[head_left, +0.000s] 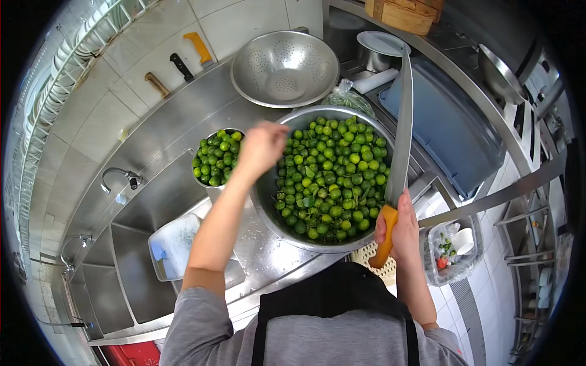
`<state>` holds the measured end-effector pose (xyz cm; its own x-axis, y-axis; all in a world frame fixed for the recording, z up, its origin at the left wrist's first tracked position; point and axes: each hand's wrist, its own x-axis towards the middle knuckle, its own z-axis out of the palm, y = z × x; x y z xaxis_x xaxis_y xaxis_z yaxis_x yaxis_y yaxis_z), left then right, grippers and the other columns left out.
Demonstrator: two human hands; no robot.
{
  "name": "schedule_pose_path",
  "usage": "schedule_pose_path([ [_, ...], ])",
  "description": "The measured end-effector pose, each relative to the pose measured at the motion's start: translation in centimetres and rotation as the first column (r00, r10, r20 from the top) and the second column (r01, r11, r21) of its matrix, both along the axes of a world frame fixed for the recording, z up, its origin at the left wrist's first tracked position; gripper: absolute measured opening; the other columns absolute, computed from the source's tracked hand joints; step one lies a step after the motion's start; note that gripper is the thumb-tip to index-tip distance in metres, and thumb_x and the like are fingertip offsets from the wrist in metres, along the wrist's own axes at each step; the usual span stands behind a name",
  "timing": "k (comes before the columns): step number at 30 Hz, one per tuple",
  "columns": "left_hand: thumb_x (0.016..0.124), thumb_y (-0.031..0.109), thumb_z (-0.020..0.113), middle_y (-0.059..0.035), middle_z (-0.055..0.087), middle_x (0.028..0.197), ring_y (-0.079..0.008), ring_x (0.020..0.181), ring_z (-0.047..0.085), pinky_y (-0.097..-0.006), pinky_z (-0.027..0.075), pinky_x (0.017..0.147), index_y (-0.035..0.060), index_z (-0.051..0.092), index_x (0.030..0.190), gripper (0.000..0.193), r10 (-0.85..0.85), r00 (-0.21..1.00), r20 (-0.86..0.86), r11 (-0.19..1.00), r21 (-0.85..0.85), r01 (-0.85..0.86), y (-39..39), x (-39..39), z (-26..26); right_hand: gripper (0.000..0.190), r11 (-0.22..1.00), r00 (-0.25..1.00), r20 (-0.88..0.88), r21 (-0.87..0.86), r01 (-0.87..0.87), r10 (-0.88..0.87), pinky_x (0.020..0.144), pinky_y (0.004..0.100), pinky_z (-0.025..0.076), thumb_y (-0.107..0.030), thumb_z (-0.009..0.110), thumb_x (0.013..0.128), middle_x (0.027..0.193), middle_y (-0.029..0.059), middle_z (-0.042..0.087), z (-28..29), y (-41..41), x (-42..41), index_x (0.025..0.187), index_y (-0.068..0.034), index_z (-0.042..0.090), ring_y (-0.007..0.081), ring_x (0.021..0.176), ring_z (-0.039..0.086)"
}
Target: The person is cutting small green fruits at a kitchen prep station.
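Observation:
My right hand [404, 231] grips the orange handle of a long-bladed knife [401, 123], its blade upright along the right side of a large metal bowl [270, 228]. Small green citrus fruits [329, 174] fill much of that bowl, with a few leaves among them. My left hand [264, 145], blurred, is over the gap between the bowl and a smaller metal container [198, 182] of the same fruits. Its fingers are curled near the bowl's left rim; whether they hold a fruit cannot be told.
A steel colander [286, 68] and a plastic bag of greens [350, 98] lie behind the bowl. Sinks [142, 270] and a tub of suds [171, 247] are at left. Several knives [181, 67] line the wall. A blue-grey bin [444, 123] and a lined waste container [453, 270] are at right.

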<state>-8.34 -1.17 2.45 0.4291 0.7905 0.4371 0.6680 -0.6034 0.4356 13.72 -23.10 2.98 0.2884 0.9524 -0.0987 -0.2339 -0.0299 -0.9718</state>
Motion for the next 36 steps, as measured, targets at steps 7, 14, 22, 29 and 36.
schedule_pose_path([
  [7,0.071,0.014,0.066,-0.0114,0.057,0.088,-0.0291,0.081,0.059,-0.0378,0.048,0.074,0.0076,0.06,0.097,0.027,-0.444,0.879,-0.173,0.892,-0.172,0.417,-3.8,10.2,-5.3,0.053,0.999,1.0,0.003,0.034,0.002,-0.002,0.036,0.0225,0.034,-0.048,0.029,0.094,0.049,0.0042,0.039,0.2,-0.5,-0.3,0.133,-0.013,0.027,0.0122,0.037,0.039],
  [14,0.068,0.0,0.07,-0.0047,0.056,0.085,-0.0113,0.075,0.06,-0.0224,0.048,0.065,0.003,0.057,0.095,0.03,-0.326,0.918,0.227,0.836,-0.385,0.392,-5.8,9.6,-3.9,0.064,1.0,0.989,0.149,0.016,0.001,-0.003,0.039,0.0207,0.034,-0.051,0.033,0.092,0.05,0.0008,0.041,-0.7,-0.8,-0.6,0.137,-0.007,0.026,0.0087,0.04,0.039],
  [22,0.075,-0.01,0.06,-0.0044,0.063,0.093,-0.0111,0.084,0.06,-0.0242,0.049,0.072,-0.0013,0.059,0.105,0.031,0.023,0.651,0.759,0.47,-0.583,0.663,-10.9,6.8,-0.7,0.056,0.989,0.856,0.497,-0.065,-0.132,0.146,0.057,0.031,0.044,-0.033,0.047,0.091,0.058,0.0114,0.052,-0.2,-0.4,-2.2,0.139,-0.012,0.027,0.0203,0.05,0.051],
  [29,0.073,-0.007,0.065,-0.0043,0.063,0.09,-0.0097,0.081,0.059,-0.022,0.049,0.072,-0.0007,0.059,0.108,0.035,-0.007,0.576,0.818,0.557,-0.475,0.681,-11.6,6.0,-1.0,0.054,0.987,0.931,0.336,0.015,-0.158,0.143,0.049,0.0241,0.041,-0.039,0.044,0.092,0.055,0.0031,0.051,-0.6,0.0,-2.6,0.136,-0.011,0.033,0.0108,0.048,0.049],
  [36,0.073,-0.008,0.065,-0.0062,0.063,0.086,-0.0112,0.076,0.061,-0.023,0.05,0.07,-0.0011,0.061,0.098,0.026,0.141,0.461,0.876,0.582,-0.45,0.677,-11.4,5.9,-1.1,0.065,0.955,0.949,0.109,-0.028,-0.294,0.296,0.04,0.02,0.033,-0.049,0.035,0.092,0.048,-0.0012,0.041,-0.3,-0.7,-2.5,0.138,-0.004,0.024,0.0066,0.041,0.04],
])
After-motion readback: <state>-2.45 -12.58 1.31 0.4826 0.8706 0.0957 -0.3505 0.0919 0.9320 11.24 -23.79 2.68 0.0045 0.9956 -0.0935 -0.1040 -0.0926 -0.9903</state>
